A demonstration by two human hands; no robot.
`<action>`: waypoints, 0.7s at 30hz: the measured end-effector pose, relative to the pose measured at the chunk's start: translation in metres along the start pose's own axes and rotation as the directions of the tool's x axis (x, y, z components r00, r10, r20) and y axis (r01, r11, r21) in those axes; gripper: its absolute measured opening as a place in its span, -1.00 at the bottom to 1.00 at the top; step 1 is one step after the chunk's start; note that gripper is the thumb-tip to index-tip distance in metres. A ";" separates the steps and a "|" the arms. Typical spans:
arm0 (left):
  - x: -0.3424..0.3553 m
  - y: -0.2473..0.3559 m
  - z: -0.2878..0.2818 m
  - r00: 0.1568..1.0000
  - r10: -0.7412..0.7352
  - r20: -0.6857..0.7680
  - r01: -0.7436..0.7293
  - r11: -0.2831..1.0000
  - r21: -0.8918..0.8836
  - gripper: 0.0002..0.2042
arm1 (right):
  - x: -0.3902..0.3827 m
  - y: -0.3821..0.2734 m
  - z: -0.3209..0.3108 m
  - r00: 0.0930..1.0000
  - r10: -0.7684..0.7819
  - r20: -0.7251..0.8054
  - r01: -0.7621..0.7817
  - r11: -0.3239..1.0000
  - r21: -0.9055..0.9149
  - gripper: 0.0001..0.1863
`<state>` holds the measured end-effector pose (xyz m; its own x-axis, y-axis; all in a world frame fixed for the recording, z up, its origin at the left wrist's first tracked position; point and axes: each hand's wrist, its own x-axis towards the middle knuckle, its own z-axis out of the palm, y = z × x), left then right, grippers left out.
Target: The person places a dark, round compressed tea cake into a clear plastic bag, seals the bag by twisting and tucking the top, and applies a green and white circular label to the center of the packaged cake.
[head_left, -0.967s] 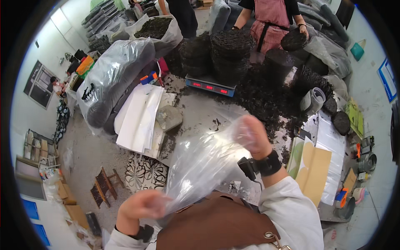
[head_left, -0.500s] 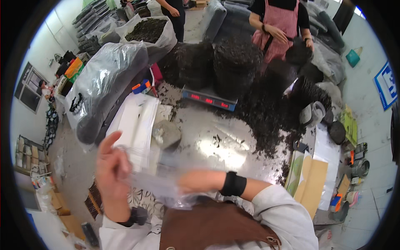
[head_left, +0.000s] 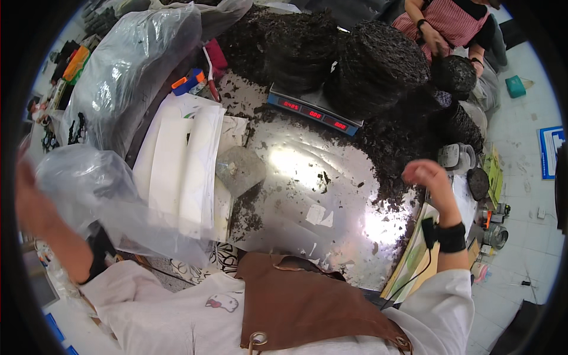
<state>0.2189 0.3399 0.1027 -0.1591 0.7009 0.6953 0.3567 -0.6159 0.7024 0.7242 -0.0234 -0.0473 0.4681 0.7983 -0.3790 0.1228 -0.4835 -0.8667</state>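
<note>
My left hand (head_left: 31,192) is raised at the far left, its fingers smeared by motion. A clear plastic bag (head_left: 97,180) billows out from beside it, and the hand appears closed on its edge. The bag's lower end trails over the stack of white sheets (head_left: 168,160) on the metal table (head_left: 290,219). On the other side, my right hand (head_left: 429,177) is lifted over the table's right part, fingers loosely bent, with nothing visible in it. It is nearest a clear plastic jar (head_left: 457,157) and loose dark flakes.
Tall stacks of dark dried sheets (head_left: 378,68) stand behind and on a scale with red digits (head_left: 313,112). A filled plastic sack (head_left: 133,65) lies back left, near a blue-orange tape dispenser (head_left: 188,81). A co-worker in a striped apron (head_left: 452,23) handles a dark bundle (head_left: 454,77).
My hands, close together over the plastic before, have swung wide apart. The bag has moved left with my left hand and spread out. The view has tilted and shifted.
</note>
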 end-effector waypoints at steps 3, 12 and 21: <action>-0.020 -0.052 0.112 0.729 -0.222 0.647 0.057 0.963 0.265 -0.66 | 0.062 0.040 -0.049 0.960 0.055 -0.273 0.043 0.939 0.341 -0.63; -0.138 -0.259 0.379 -0.022 -0.593 0.805 0.914 0.315 0.257 -0.46 | 0.211 0.102 -0.077 0.914 0.310 -0.263 -0.031 0.698 0.715 -0.41; -0.180 -0.251 0.480 -0.190 -0.504 0.842 0.907 0.238 0.347 -0.59 | 0.283 0.181 -0.095 0.845 0.401 -0.353 -0.039 0.705 0.708 -0.42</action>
<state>0.5996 0.5408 -0.2715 0.6259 0.4808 -0.6141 0.2597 0.6141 0.7453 0.9621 0.0804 -0.2807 0.7535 0.3542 -0.5538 -0.5514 -0.1182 -0.8258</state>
